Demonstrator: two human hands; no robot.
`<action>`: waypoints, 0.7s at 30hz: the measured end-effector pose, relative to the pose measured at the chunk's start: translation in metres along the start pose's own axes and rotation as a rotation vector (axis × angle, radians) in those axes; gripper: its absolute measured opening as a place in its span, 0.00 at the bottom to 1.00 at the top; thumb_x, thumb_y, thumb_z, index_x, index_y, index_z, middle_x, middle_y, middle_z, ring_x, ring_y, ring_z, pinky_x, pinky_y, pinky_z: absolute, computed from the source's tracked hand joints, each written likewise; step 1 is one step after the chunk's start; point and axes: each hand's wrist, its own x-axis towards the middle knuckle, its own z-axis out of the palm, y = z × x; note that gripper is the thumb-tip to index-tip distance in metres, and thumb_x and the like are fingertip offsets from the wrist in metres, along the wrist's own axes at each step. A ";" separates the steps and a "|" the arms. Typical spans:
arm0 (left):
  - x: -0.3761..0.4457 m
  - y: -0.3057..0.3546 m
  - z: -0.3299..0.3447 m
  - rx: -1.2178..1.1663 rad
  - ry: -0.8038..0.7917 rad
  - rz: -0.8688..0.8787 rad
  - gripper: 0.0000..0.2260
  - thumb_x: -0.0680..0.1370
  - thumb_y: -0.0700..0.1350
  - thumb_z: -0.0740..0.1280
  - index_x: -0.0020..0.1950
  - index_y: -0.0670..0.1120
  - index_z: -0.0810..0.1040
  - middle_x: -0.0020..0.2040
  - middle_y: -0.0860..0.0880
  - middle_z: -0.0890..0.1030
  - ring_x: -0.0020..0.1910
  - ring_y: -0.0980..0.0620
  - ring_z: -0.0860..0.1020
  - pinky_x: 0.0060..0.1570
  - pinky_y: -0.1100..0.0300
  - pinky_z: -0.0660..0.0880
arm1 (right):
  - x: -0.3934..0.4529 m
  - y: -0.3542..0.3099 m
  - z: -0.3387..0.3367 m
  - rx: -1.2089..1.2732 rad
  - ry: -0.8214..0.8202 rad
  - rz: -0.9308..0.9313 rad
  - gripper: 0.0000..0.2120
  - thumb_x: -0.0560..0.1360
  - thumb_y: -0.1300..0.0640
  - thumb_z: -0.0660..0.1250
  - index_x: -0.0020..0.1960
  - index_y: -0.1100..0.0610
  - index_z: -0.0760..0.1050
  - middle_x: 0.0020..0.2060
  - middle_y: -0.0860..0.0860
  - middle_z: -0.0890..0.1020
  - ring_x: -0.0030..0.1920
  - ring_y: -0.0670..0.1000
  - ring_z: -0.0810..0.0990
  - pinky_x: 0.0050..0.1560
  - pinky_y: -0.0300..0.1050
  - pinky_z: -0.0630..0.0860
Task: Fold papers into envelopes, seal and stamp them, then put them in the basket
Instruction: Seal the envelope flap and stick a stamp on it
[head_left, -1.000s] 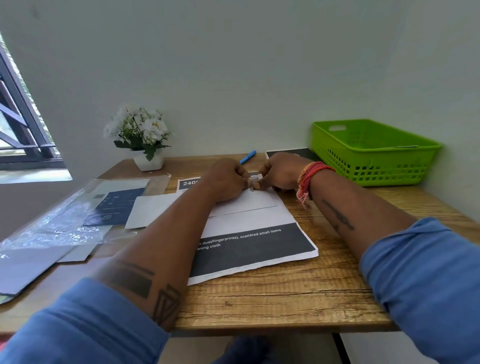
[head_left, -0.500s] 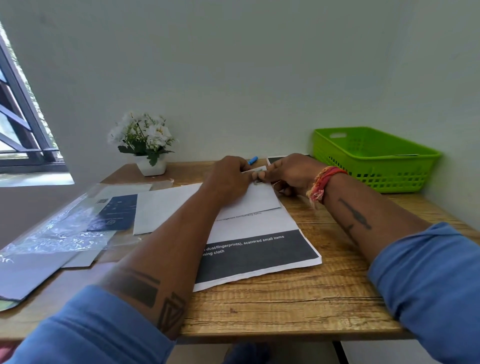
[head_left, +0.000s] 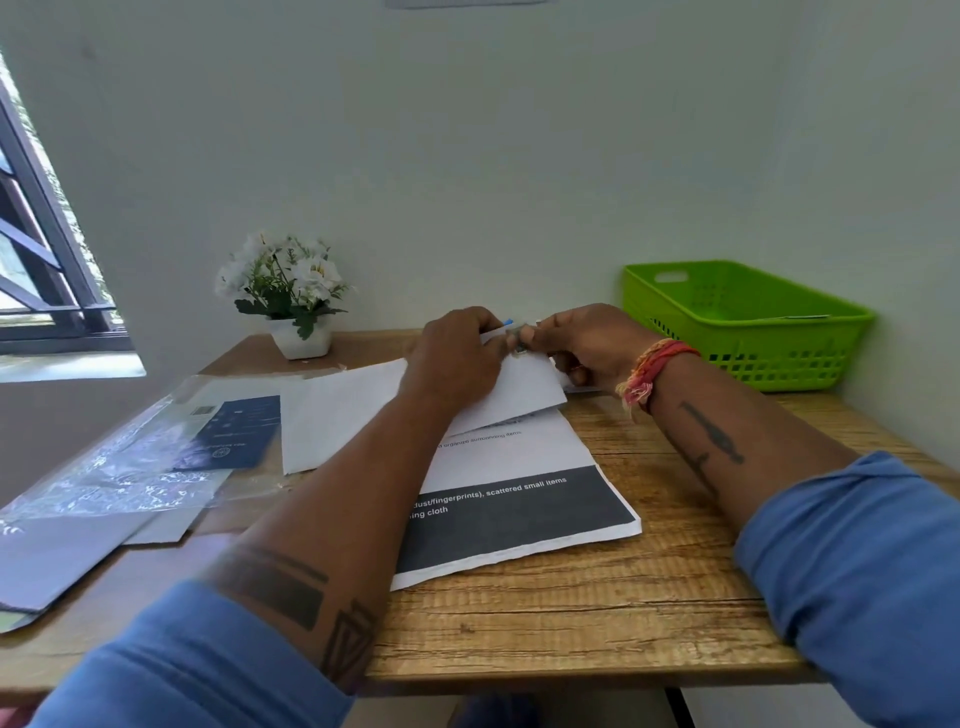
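At table centre, the left hand (head_left: 457, 358) grips the far edge of the white envelope (head_left: 363, 410) while the right hand (head_left: 587, 340) pinches a small stamp (head_left: 519, 340) at its corner, the green basket (head_left: 737, 332) at two o'clock.

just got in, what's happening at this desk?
A person is working on a white envelope at the far side of the desk. The left hand holds it while the right hand pinches something small, perhaps a stamp, at its top corner. Printed papers lie beneath; the green basket waits to the right.
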 end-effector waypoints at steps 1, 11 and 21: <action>-0.001 0.001 0.000 -0.018 0.019 -0.001 0.09 0.79 0.56 0.67 0.53 0.54 0.82 0.51 0.54 0.83 0.51 0.51 0.76 0.52 0.54 0.68 | -0.001 0.001 -0.001 0.001 -0.033 0.022 0.08 0.71 0.52 0.78 0.40 0.55 0.84 0.28 0.48 0.76 0.26 0.45 0.70 0.26 0.39 0.65; -0.005 0.005 0.001 -0.024 0.017 -0.004 0.09 0.81 0.55 0.66 0.53 0.53 0.83 0.51 0.53 0.84 0.55 0.49 0.79 0.52 0.57 0.62 | -0.002 0.007 0.003 0.087 -0.111 0.047 0.12 0.74 0.59 0.75 0.54 0.63 0.83 0.48 0.60 0.86 0.44 0.57 0.85 0.46 0.53 0.82; -0.005 0.006 0.005 -0.037 0.002 0.000 0.09 0.81 0.55 0.66 0.52 0.53 0.83 0.49 0.53 0.84 0.53 0.48 0.79 0.57 0.52 0.71 | -0.006 0.005 0.002 0.167 -0.157 0.021 0.12 0.75 0.62 0.73 0.57 0.66 0.82 0.53 0.61 0.85 0.55 0.60 0.85 0.58 0.53 0.81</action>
